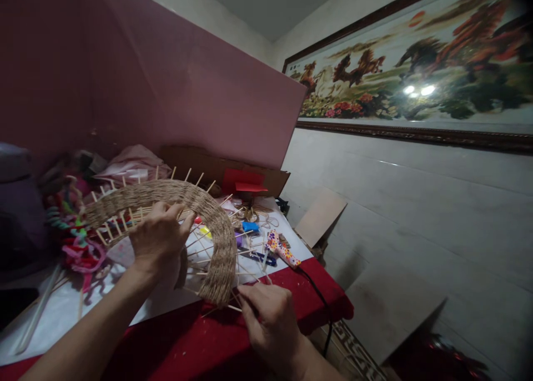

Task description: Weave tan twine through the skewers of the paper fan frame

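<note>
An arch-shaped twine weaving (222,242) on thin wooden sticks stands tilted over the table, its stick ends poking out along the outer and inner edges. My left hand (160,234) is closed on the inner edge of its upper band, fingers curled over it. Close to the lower right end of the weaving, my right hand (270,314) has thumb and fingers pinched together beside the stick ends. What lies between those fingertips is too small to make out. Part of the weaving is hidden behind my left hand.
A flower-patterned glue gun (281,249) with a black cord and blue-handled scissors (266,257) lie to the right. Colourful pipe cleaners (85,250) are bunched at the left. A blue packet (250,226) rests behind the weaving. Red cloth (308,292) covers the table's front edge.
</note>
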The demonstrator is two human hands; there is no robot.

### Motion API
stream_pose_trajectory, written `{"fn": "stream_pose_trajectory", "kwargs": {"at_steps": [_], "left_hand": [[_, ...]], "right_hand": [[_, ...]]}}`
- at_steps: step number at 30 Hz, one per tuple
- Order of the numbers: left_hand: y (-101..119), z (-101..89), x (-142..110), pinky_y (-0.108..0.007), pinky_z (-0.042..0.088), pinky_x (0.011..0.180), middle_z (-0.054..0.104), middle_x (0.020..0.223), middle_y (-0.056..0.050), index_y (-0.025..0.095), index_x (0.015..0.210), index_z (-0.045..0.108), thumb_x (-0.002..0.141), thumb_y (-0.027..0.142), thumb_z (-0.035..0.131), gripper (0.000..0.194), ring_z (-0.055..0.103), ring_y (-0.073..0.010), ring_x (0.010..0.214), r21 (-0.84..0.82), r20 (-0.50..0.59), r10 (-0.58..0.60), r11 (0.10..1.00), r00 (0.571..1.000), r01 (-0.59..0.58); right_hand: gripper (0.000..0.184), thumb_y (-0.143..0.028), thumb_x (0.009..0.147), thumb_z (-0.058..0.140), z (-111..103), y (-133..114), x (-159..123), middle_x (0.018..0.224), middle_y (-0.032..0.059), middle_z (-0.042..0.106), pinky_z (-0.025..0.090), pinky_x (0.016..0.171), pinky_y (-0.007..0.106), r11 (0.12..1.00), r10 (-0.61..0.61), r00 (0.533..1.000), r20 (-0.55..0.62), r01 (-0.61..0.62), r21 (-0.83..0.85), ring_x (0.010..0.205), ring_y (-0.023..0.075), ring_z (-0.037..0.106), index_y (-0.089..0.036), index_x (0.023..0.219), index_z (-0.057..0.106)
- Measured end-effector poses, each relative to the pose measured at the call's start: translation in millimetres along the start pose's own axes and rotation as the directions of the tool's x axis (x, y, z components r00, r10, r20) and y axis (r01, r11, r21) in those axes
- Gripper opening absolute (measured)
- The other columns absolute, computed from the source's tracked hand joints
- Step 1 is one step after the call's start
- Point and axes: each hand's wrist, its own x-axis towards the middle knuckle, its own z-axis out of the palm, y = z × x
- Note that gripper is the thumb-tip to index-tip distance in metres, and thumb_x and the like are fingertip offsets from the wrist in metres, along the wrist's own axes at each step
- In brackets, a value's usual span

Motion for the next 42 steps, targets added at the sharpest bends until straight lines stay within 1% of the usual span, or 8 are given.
{"fn": "stream_pose_trajectory", "kwargs": {"at_steps": [7, 13, 17, 20, 28, 35, 38, 42], "left_hand": [[-0.9, 0.5, 4.3, -0.03, 0.03, 0.055, 0.058, 0.1, -0.009, 0.021, 0.101, 0.062, 0.088, 0.047, 0.028, 0.045, 0.056, -0.0223, 0.076, 0.006, -0.031, 0.002, 1.0, 1.0, -0.002], [11.8, -3.7, 20.4, -0.032, 0.032, 0.056, 0.06, 0.097, -0.009, 0.021, 0.099, 0.064, 0.085, 0.047, 0.034, 0.043, 0.057, -0.0242, 0.076, 0.017, -0.112, 0.013, 1.0, 0.994, -0.012], [20.1, -11.3, 31.2, -0.031, 0.031, 0.051, 0.061, 0.095, -0.009, 0.022, 0.094, 0.065, 0.084, 0.051, 0.034, 0.043, 0.058, -0.024, 0.073, 0.078, -0.137, 0.009, 0.997, 0.991, 0.002], [21.4, -17.5, 38.4, -0.031, 0.032, 0.052, 0.061, 0.096, -0.008, 0.024, 0.098, 0.064, 0.083, 0.053, 0.034, 0.045, 0.059, -0.0246, 0.075, 0.104, -0.145, -0.008, 0.994, 0.989, 0.023], [22.3, -43.0, 47.6, -0.032, 0.033, 0.052, 0.062, 0.094, -0.011, 0.022, 0.096, 0.065, 0.081, 0.056, 0.032, 0.05, 0.059, -0.0287, 0.075, 0.111, -0.15, -0.093, 0.988, 0.984, 0.11], [21.8, -62.9, 49.6, -0.033, 0.036, 0.056, 0.064, 0.089, -0.013, 0.021, 0.091, 0.067, 0.08, 0.053, 0.032, 0.049, 0.06, -0.0306, 0.079, 0.145, -0.117, -0.074, 0.985, 0.99, 0.091], [24.4, -70.3, 50.5, -0.034, 0.036, 0.057, 0.065, 0.087, -0.013, 0.021, 0.094, 0.067, 0.079, 0.054, 0.034, 0.049, 0.059, -0.0306, 0.077, 0.156, -0.094, -0.075, 0.984, 0.993, 0.089], [30.5, -77.0, 52.9, -0.032, 0.036, 0.058, 0.065, 0.084, -0.013, 0.02, 0.09, 0.068, 0.081, 0.054, 0.031, 0.051, 0.059, -0.0283, 0.076, 0.15, -0.09, -0.031, 0.988, 0.995, 0.044]], "right_hand": [[0.02, -0.014, 0.079, 0.048, 0.1, -2.0, 1.8, 0.065, 0.0028, 0.062, 0.029, 0.054, 0.028, 0.993, 0.003, 0.999, 0.038, 0.001, -0.116, 0.058, 0.0161, 0.054, -0.019, 0.092, 0.062], [0.02, -0.015, 0.08, 0.048, -3.8, 0.9, 6.5, 0.064, 0.0016, 0.06, 0.026, 0.054, 0.029, 0.987, 0.007, 1.0, 0.002, -0.007, -0.158, 0.058, 0.0155, 0.053, -0.02, 0.095, 0.061], [0.024, -0.015, 0.081, 0.048, -5.0, 4.7, 7.8, 0.067, 0.0012, 0.061, 0.027, 0.056, 0.029, 0.982, 0.005, 1.0, -0.009, -0.006, -0.19, 0.06, 0.016, 0.054, -0.022, 0.101, 0.06], [0.024, -0.014, 0.082, 0.047, -5.7, 7.9, 9.0, 0.068, 0.0016, 0.061, 0.029, 0.056, 0.028, 0.985, 0.012, 0.999, -0.037, -0.019, -0.17, 0.061, 0.0164, 0.055, -0.02, 0.101, 0.06], [0.02, -0.012, 0.085, 0.042, -2.8, 8.0, 18.2, 0.065, 0.0037, 0.059, 0.035, 0.057, 0.025, 0.996, 0.066, 0.989, -0.129, -0.058, 0.069, 0.061, 0.0149, 0.055, -0.016, 0.089, 0.061], [0.017, -0.014, 0.084, 0.047, 1.9, 9.7, 23.8, 0.07, 0.0051, 0.063, 0.041, 0.063, 0.025, 0.956, 0.144, 0.971, -0.192, -0.086, 0.281, 0.067, 0.0155, 0.059, -0.016, 0.087, 0.064], [0.017, -0.018, 0.085, 0.049, 0.5, 9.5, 27.5, 0.069, 0.0043, 0.064, 0.043, 0.064, 0.025, 0.878, 0.235, 0.956, -0.178, -0.129, 0.462, 0.067, 0.0155, 0.059, -0.017, 0.084, 0.066], [0.016, -0.026, 0.083, 0.055, -3.4, 16.1, 35.3, 0.076, 0.004, 0.068, 0.047, 0.065, 0.025, 0.653, 0.406, 0.906, -0.124, -0.192, 0.732, 0.071, 0.0164, 0.062, -0.017, 0.082, 0.069]]}}
